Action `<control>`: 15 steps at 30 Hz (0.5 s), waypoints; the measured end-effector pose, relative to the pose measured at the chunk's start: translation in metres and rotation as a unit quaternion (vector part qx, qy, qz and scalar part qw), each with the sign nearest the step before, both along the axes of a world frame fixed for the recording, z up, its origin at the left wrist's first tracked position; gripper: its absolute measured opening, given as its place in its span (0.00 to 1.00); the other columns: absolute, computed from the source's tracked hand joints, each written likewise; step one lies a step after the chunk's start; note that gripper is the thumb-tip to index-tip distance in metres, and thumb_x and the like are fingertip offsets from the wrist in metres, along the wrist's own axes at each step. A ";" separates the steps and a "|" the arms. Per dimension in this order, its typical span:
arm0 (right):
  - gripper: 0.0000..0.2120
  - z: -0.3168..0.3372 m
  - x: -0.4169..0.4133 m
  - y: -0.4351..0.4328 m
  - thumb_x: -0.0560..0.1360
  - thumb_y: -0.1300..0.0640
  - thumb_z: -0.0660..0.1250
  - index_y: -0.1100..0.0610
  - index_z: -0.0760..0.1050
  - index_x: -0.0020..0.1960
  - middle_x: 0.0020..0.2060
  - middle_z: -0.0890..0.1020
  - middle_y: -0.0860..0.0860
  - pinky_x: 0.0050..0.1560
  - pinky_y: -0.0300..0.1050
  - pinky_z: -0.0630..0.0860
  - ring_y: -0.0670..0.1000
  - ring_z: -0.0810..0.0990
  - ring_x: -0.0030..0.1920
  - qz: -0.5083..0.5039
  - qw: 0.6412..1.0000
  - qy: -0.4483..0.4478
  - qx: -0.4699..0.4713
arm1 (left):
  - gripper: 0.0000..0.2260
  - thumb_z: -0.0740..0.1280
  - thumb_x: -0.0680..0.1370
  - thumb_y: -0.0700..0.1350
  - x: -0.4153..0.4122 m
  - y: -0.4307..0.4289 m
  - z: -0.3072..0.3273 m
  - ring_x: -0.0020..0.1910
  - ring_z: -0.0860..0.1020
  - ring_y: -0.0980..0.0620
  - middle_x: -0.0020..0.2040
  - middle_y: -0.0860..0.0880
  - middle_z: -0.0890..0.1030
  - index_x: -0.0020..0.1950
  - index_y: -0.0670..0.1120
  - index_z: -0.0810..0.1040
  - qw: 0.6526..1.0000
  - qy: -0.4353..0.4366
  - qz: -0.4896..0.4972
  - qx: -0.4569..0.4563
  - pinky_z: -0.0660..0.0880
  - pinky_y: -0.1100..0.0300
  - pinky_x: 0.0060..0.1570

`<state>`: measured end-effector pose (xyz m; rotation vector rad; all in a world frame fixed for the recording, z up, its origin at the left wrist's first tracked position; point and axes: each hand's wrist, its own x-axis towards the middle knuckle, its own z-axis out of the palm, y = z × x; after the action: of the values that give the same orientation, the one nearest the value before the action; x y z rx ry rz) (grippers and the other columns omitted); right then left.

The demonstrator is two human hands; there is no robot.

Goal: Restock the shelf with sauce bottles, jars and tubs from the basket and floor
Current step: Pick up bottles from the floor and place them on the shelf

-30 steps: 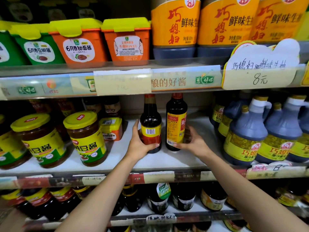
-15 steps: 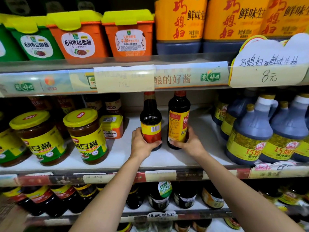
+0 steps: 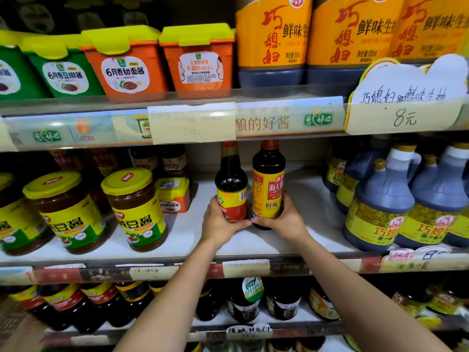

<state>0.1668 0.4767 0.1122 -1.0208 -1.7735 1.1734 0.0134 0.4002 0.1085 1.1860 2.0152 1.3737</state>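
Two dark sauce bottles stand side by side on the middle shelf (image 3: 253, 246). My left hand (image 3: 220, 224) grips the base of the left bottle (image 3: 231, 184), which has a yellow and red label. My right hand (image 3: 284, 221) holds the lower part of the right bottle (image 3: 268, 184), with a yellow label and a red cap. Both bottles are upright and almost touch. Their bottoms are hidden by my fingers.
Yellow-lidded bean paste jars (image 3: 135, 209) and a small orange tub (image 3: 173, 195) stand to the left. Large blue-grey jugs (image 3: 383, 199) crowd the right. Orange and green tubs (image 3: 127, 64) and big yellow-labelled bottles (image 3: 272, 41) fill the upper shelf. Dark bottles (image 3: 245, 301) line the lower shelf.
Both hands have closed round the two bottles and drawn them together and slightly forward on the shelf. The left bottle has turned, showing more of its front label.
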 end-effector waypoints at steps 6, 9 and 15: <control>0.39 0.002 0.011 0.005 0.64 0.67 0.75 0.59 0.59 0.70 0.60 0.75 0.54 0.55 0.42 0.69 0.49 0.73 0.55 0.068 0.995 0.006 -0.067 | 0.39 0.78 0.61 0.40 -0.029 -0.017 -0.002 0.61 0.75 0.47 0.61 0.48 0.76 0.66 0.51 0.63 0.995 -0.035 -0.082 -0.038 0.72 0.45 0.62; 0.39 0.000 0.011 0.007 0.65 0.67 0.75 0.59 0.59 0.70 0.64 0.73 0.56 0.57 0.43 0.69 0.49 0.73 0.56 0.063 0.996 0.002 -0.069 | 0.36 0.79 0.59 0.42 -0.030 -0.017 0.000 0.60 0.75 0.47 0.60 0.47 0.76 0.63 0.51 0.66 0.995 -0.037 -0.088 -0.036 0.71 0.46 0.63; 0.40 0.000 0.012 0.009 0.65 0.66 0.75 0.58 0.58 0.71 0.64 0.72 0.55 0.58 0.42 0.69 0.49 0.72 0.57 0.064 0.995 -0.007 -0.072 | 0.34 0.75 0.65 0.32 -0.028 -0.012 0.002 0.62 0.73 0.49 0.60 0.49 0.74 0.65 0.49 0.64 0.988 -0.076 -0.137 -0.019 0.70 0.52 0.62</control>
<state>0.1784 0.4856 0.1118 -1.0116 -1.8075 1.3930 -0.0150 0.3883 0.1109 1.2472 1.6957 1.2432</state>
